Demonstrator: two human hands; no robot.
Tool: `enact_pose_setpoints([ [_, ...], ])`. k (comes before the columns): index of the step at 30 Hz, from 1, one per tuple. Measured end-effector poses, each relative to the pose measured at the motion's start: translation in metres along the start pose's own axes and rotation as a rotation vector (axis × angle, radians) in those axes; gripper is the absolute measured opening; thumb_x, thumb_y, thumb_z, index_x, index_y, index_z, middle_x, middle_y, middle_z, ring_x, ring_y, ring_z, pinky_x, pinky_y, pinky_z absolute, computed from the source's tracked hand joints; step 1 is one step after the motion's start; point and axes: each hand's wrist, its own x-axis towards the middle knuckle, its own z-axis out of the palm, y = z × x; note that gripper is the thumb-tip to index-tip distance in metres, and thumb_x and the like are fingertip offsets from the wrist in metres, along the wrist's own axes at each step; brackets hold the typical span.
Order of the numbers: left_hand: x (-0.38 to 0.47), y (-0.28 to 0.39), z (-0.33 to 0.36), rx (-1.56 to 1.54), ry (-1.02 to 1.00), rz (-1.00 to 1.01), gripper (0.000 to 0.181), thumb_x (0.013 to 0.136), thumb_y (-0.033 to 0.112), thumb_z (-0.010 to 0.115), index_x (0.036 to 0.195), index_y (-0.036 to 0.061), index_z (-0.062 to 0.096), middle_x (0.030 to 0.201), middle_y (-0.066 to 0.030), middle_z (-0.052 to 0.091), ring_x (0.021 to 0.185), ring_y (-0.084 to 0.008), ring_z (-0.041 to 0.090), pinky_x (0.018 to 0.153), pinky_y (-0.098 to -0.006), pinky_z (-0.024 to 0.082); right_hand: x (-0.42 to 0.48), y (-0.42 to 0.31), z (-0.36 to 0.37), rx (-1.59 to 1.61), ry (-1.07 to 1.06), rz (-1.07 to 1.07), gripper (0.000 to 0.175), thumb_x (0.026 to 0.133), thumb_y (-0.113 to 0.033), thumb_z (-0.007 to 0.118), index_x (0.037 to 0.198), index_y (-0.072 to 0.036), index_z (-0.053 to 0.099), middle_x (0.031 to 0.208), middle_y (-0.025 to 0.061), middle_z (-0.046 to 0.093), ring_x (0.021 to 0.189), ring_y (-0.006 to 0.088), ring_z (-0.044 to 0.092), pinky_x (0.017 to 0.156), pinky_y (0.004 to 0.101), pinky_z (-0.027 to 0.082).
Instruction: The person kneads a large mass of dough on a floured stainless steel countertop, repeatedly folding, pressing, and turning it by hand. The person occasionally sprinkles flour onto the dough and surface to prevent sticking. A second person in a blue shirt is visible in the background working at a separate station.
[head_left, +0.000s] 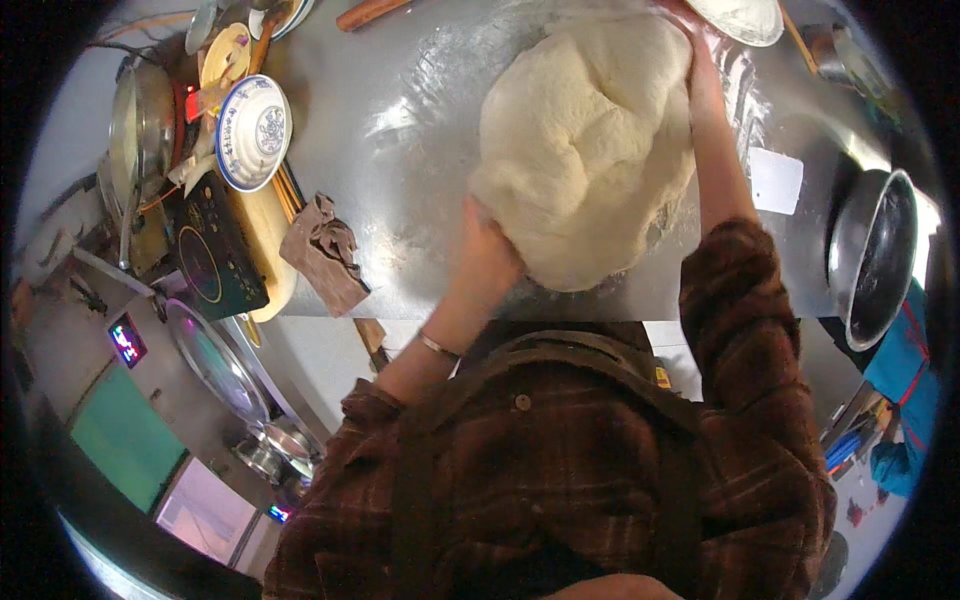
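Note:
A large mass of pale dough (585, 150), folded on top, lies on the metal worktop (405, 187) in front of me. My left hand (487, 247) is at its lower left edge, the thumb against the dough and the other fingers hidden at its underside. At the far right side, my right hand (686, 30) reaches along the dough; its fingers are mostly out of sight behind it. A white rectangular plastic scraper (776, 181) lies on the worktop to the right of my right forearm. Flour is smeared on the metal near that arm.
At left are a blue-rimmed bowl (253, 133), a brown cloth (326, 259), chopsticks (287, 193), a black induction cooker (214, 259) and a lidded pan (142, 127). A wooden rolling pin (371, 11) is at the far edge. A bowl of flour (742, 15) and a large metal basin (874, 259) stand right.

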Motion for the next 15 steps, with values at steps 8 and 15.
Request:
enact_pose_setpoints([
  [8,-0.010,0.046,-0.036,0.487,0.357,0.352,0.058,0.097,0.048,0.028,0.139,0.0088,0.032,0.135,-0.0163,0.046,0.120,-0.0290,0.048,0.101,-0.0441,0.036,-0.099,0.036,0.043,-0.167,-0.720,-0.016,0.042,0.092,-0.034,0.053,0.123,-0.005,0.055,0.121,0.0041,0.056,0.110,0.0164,0.052,0.095,0.0335,0.042],
  [15,0.072,0.070,0.085,1.783,-0.191,1.052,0.035,0.088,0.035,0.049,0.102,0.0072,0.064,0.117,-0.0115,0.059,0.107,-0.0291,0.055,0.092,-0.0368,0.041,-0.209,0.040,0.069,-0.786,-0.705,-0.531,0.021,0.081,-0.019,0.061,0.101,-0.012,0.065,0.103,0.0088,0.064,0.094,0.0268,0.059,0.080,0.0359,0.048],
])
